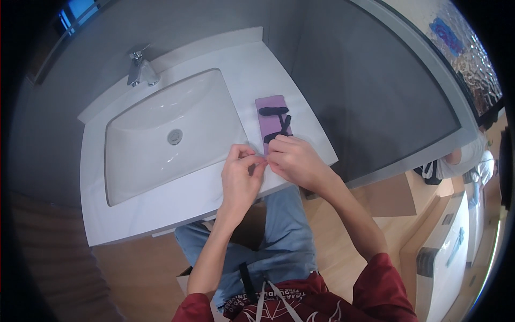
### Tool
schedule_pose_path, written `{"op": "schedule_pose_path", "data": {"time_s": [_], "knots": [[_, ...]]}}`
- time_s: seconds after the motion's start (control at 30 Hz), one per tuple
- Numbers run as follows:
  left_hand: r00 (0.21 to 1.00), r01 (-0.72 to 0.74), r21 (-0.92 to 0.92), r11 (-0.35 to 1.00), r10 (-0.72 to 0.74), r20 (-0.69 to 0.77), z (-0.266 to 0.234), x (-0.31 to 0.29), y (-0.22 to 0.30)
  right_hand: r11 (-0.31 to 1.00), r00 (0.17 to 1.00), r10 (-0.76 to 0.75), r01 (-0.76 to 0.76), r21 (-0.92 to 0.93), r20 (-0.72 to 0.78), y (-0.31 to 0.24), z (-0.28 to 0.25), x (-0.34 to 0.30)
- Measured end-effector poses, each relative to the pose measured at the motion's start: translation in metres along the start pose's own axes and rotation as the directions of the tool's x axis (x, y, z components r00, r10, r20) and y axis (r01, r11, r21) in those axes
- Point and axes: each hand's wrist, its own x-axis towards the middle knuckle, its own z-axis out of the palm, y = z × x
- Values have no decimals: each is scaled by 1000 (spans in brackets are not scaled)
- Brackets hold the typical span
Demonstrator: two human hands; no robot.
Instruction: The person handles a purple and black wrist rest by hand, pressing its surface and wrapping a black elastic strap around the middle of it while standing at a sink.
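Observation:
On the white counter, right of the basin, lies a flat purple rectangular piece (269,102) with black strap-like strips (273,111) across it. My right hand (296,161) covers its near end, fingers curled and pinched together. Close against it at the counter's front edge, my left hand (241,174) brings thumb and forefinger to the same spot, also pinched. Whatever sits between the fingertips is too small to make out. Whether the fingers grip the near edge of the purple piece is hidden.
A white rectangular basin (166,107) with a round drain (175,137) is set into the counter (241,59). A chrome faucet (141,70) stands behind it. A grey partition panel (381,91) rises at the right. Beyond it are cardboard boxes (386,196) and another person's arm (454,156).

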Motion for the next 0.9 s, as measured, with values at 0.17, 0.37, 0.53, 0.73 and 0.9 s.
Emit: {"op": "schedule_pose_path", "data": {"time_s": [0.17, 0.37, 0.53, 0.73, 0.9], "knots": [[1000, -5, -40, 999, 4, -8, 2, -3, -3, 989, 993, 105, -99, 106, -58, 3, -13, -3], [992, -128, 61, 990, 129, -5, 3, -4, -7, 996, 996, 88, -88, 9, -10, 9, -10, -1], [994, -103, 37, 994, 101, 47, -2, -2, -4, 996, 996, 90, -90, -22, -3, 17, -6, -6], [987, -155, -11, 988, 155, 42, -9, 15, -5, 992, 993, 115, -115, 41, 13, 26, -10, -19], [958, -268, 0, 963, 267, 109, -9, 20, 1, 982, 984, 175, -174, 69, -21, 35, -23, -39]]}}
